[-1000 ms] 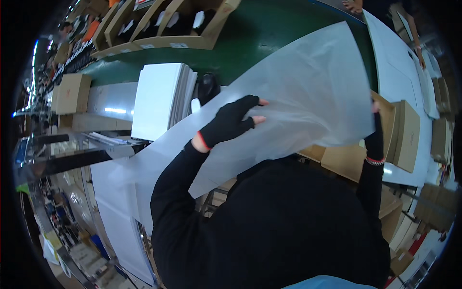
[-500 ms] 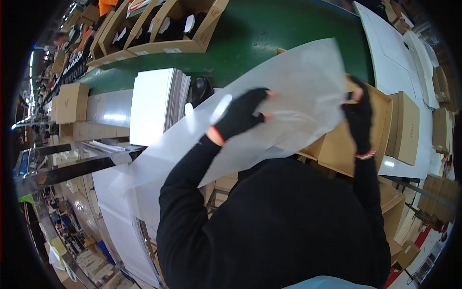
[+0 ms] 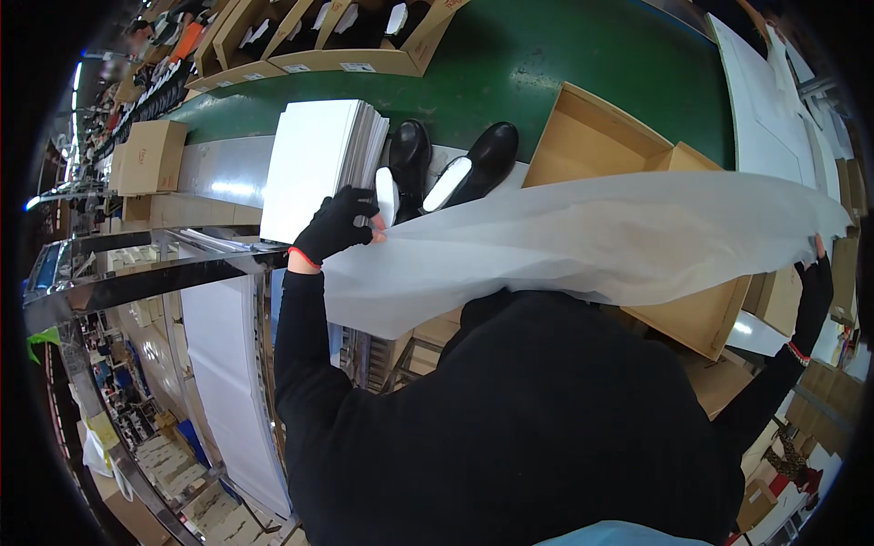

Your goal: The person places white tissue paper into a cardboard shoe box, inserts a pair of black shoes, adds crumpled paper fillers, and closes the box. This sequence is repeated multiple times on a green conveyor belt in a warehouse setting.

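A long sheet of translucent white tissue paper (image 3: 546, 227) is stretched sideways between my hands. My left hand (image 3: 341, 225), in a black fingerless glove, pinches the sheet's left end close to the stack of white cards. Out at the far right, my right hand (image 3: 813, 273), gloved the same way, grips the other end. Behind the sheet lies an open cardboard box (image 3: 592, 136), partly covered by the paper. Two black leather shoes stand side by side left of the box: one shoe (image 3: 411, 150) by the stack, another shoe (image 3: 492, 159) nearer the box. Each has white paper at its opening.
A stack of white sheets (image 3: 314, 164) stands at the left of the green table (image 3: 482, 68). Divided cardboard boxes (image 3: 364, 60) holding black shoes sit at the back. A closed carton (image 3: 150, 156) is at the far left, beyond a metal frame (image 3: 155, 280). White boards (image 3: 765, 100) lie at right.
My hands have moved apart, the left one leftward and the right one farther right. The paper now hangs lower and wider, uncovering both shoes and more of the open box.
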Tool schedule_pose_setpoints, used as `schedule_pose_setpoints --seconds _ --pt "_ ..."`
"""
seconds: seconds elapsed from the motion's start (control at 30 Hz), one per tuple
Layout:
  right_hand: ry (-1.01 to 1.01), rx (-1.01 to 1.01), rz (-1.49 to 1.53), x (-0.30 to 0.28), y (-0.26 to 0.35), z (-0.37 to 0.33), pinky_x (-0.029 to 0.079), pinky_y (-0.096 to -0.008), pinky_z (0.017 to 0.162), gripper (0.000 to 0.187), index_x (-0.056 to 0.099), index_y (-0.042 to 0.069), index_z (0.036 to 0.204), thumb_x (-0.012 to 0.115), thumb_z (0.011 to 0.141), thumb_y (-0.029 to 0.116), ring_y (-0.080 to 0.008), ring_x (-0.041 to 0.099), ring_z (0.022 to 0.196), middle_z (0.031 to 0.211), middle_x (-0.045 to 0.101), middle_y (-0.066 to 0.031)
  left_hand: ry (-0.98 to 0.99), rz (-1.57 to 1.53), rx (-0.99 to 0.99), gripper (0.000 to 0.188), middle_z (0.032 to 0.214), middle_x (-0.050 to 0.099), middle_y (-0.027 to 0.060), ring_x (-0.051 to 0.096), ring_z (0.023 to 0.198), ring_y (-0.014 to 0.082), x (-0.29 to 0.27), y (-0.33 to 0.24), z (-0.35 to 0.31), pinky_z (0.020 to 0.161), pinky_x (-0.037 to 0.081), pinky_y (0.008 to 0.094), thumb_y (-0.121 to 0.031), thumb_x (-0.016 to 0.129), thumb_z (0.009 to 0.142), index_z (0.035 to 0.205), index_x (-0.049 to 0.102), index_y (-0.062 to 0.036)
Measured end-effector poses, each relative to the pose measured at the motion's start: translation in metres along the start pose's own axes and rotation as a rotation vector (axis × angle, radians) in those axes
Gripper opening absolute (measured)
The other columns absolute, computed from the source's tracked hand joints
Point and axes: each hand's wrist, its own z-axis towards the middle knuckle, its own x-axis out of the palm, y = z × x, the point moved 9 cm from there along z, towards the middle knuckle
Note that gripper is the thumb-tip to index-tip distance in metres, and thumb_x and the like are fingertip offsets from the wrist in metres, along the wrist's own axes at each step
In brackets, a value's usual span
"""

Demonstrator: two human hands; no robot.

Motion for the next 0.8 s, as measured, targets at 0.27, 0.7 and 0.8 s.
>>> schedule_pose_setpoints --seconds 0.27,0.7,0.8 --pt "-0.219 0.174 -0.056 -0.062 -0.059 -0.055 0.031 -0.0318 0.107 0.044 0.048 0.005 0.136 0.049 0.093 0.015 -0.017 0.046 0.124 0.135 0.052 -0.0087 -0.031 -0.368 -0.066 0.011 0.08 0.054 0.0019 0.05 0.075 0.0094 -0.029 -0.052 0.026 0.067 0.043 0.0253 -0.014 0.054 0.093 0.098 0.055 -0.0045" --pt "-0.388 0.335 -0.219 -0.087 -0.211 -0.131 0.041 -0.0306 0.099 0.041 0.057 0.013 0.13 0.055 0.089 0.008 -0.0186 0.055 0.117 0.126 0.061 -0.0099 -0.555 0.31 0.331 0.025 0.076 0.065 0.008 0.065 0.071 0.0294 -0.023 -0.105 0.255 0.059 0.049 0.0402 -0.037 0.058 0.09 0.094 0.058 -0.0122" --pt "-0.373 0.402 -0.354 -0.088 -0.239 -0.145 0.043 -0.0315 0.096 0.034 0.062 0.011 0.123 0.056 0.091 0.017 -0.0202 0.059 0.113 0.119 0.064 -0.0119 -0.609 0.355 0.512 0.027 0.075 0.063 0.0092 0.063 0.072 0.0306 0.007 -0.134 0.285 0.061 0.048 0.0421 -0.037 0.059 0.089 0.092 0.059 -0.0108"
